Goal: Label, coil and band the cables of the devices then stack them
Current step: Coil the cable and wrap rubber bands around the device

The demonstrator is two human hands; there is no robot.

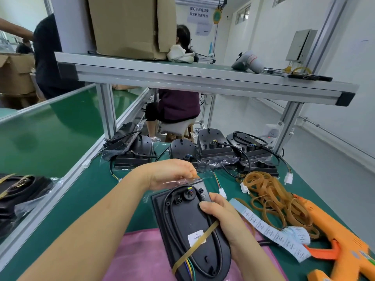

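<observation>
Low over the green bench (95,195), I hold a black oval plastic device (183,217) back-up: my left hand (172,175) pinches its far edge, my right hand (221,217) grips its side, holding a tan rubber band (182,259) stretched across its coiled black cable (166,207).

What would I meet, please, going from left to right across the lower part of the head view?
Black bag with gold straps → black device, gripped by the left hand and right hand → strip of labels → orange tool.
</observation>
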